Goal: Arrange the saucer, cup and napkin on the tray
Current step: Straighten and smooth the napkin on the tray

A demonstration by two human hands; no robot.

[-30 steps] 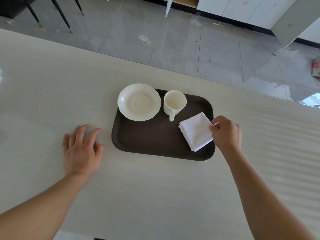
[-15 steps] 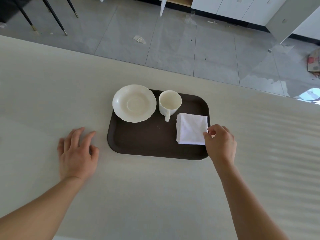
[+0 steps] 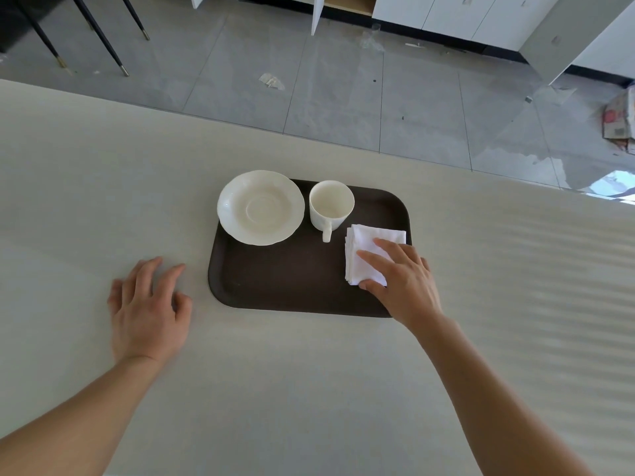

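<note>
While your right hand (image 3: 403, 280) lay spread flat on the folded napkin (image 3: 369, 247) at the tray's (image 3: 285, 283) right side, gripping nothing, that soft, light stack probably needed pinching at an edge.

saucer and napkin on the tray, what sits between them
In the head view, the cup stands between the saucer and the folded napkin, its handle pointing toward the person. The right hand lies flat on the napkin.
</note>
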